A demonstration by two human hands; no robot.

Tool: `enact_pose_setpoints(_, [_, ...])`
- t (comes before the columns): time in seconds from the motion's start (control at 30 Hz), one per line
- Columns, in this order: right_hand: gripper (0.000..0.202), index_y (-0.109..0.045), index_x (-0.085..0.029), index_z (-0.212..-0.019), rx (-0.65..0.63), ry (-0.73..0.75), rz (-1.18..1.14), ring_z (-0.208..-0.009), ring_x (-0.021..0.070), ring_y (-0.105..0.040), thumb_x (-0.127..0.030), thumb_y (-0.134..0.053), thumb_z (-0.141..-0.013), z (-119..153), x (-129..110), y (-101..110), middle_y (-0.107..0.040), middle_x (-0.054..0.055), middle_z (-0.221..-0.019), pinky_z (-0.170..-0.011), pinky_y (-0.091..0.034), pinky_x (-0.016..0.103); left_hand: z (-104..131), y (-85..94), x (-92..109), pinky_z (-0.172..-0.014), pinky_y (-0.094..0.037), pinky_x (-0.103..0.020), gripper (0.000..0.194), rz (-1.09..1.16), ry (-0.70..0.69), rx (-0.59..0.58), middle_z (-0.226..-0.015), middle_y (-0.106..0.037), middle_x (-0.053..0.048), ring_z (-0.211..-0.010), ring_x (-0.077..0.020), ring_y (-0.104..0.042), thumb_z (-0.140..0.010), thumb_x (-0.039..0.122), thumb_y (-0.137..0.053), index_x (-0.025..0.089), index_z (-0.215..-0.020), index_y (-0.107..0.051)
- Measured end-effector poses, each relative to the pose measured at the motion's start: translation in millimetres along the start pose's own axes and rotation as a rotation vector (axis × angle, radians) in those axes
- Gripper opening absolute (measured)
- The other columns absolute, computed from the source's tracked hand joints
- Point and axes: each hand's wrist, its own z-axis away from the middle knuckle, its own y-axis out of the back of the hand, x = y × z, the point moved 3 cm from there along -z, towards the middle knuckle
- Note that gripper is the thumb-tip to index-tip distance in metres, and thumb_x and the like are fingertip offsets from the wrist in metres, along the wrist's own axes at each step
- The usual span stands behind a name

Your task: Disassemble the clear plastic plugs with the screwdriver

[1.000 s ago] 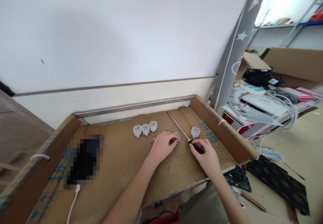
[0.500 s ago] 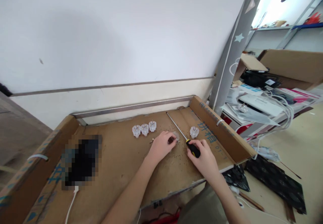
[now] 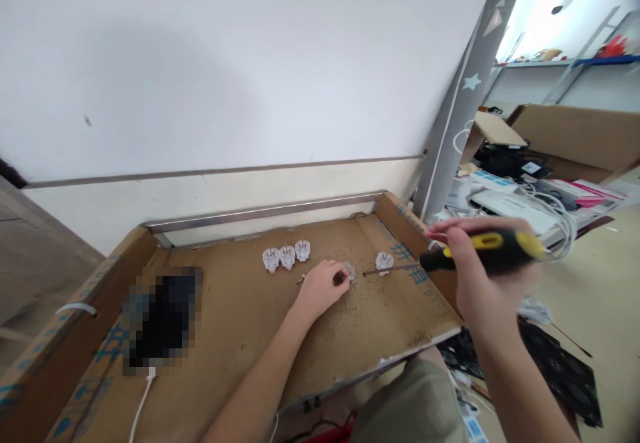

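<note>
I get my one view from the wearer's head, looking forward and down over the counter (image 3: 230, 336), with the pale wall (image 3: 225, 83) filling the upper part. It sits close enough to take in most of the counter, the wearer's knee (image 3: 413, 403) at the bottom edge and, farther off at upper right, the shelf (image 3: 537, 63)

1. Three plugs (image 3: 287, 257) stand in the tray (image 3: 240, 330), left of and beyond the left fingers (image 3: 343, 286).
2. A plug piece (image 3: 351, 272) lies at their tips.
3. A lone plug (image 3: 384, 261) sits right of them.
4. The screwdriver (image 3: 505, 248) is in the right fingers (image 3: 464, 250).
5. A device (image 3: 167, 316) lies well left of both hands' fingers.
</note>
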Motion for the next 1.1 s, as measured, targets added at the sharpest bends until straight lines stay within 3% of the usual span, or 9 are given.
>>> enact_pose_setpoints(0.07, [0.026,-0.045,-0.018,-0.082,-0.048,-0.084,-0.176,-0.052,0.0115,-0.057,-0.036,-0.062,-0.075,-14,-2,-19,-0.055,-0.002,-0.065,-0.05,-0.049,0.028,-1,0.2,0,-0.074,-0.043,-0.031,0.009,-0.039,-0.01,0.008,-0.083,-0.065,-0.002,-0.083,-0.0195,-0.056,-0.079,0.024,-0.054,0.021,-0.075,-0.061])
enact_pose_setpoints(0.17, [0.027,-0.041,-0.018,-0.082,0.113,-0.059,-0.298,-0.035,0.0052,-0.04,-0.037,-0.06,-0.077,-26,-9,-30,-0.043,-0.008,-0.052,-0.034,-0.032,0.019,-2,0.4,0,-0.074,-0.042,-0.031,0.009,-0.058,-0.032,0.02,-0.083,-0.066,-0.002,-0.083,-0.0197,-0.056,-0.079,0.024,-0.055,0.021,-0.075,-0.061])
enact_pose_setpoints(0.27, [0.025,-0.041,-0.018,-0.083,0.186,-0.059,-0.355,-0.034,0.0038,-0.035,-0.035,-0.058,-0.079,-27,-20,-36,-0.04,-0.008,-0.051,-0.032,-0.028,0.018,-3,0.4,0,-0.075,-0.042,-0.031,0.008,-0.059,-0.038,0.017,-0.083,-0.066,-0.002,-0.083,-0.0197,-0.056,-0.079,0.023,-0.055,0.021,-0.075,-0.062])
enact_pose_setpoints(0.53, [0.031,-0.038,-0.021,-0.078,0.083,-0.104,-0.337,-0.031,0.0045,-0.034,-0.044,-0.059,-0.077,-14,-16,-58,-0.039,-0.008,-0.051,-0.031,-0.025,0.02,-3,-1.6,-2,-0.074,-0.041,-0.03,0.007,-0.069,-0.04,0.014,-0.082,-0.066,-0.002,-0.083,-0.0197,-0.056,-0.078,0.025,-0.057,0.02,-0.077,-0.062])
enact_pose_setpoints(1.1, [0.032,-0.039,-0.022,-0.077,0.075,-0.09,-0.353,-0.033,0.0052,-0.035,-0.044,-0.061,-0.074,-16,-17,-63,-0.038,-0.006,-0.056,-0.031,-0.024,0.022,-3,-2.7,-4,-0.075,-0.042,-0.03,0.007,-0.059,-0.033,0.012,-0.084,-0.066,-0.002,-0.084,-0.019,-0.055,-0.078,0.024,-0.057,0.02,-0.078,-0.063])
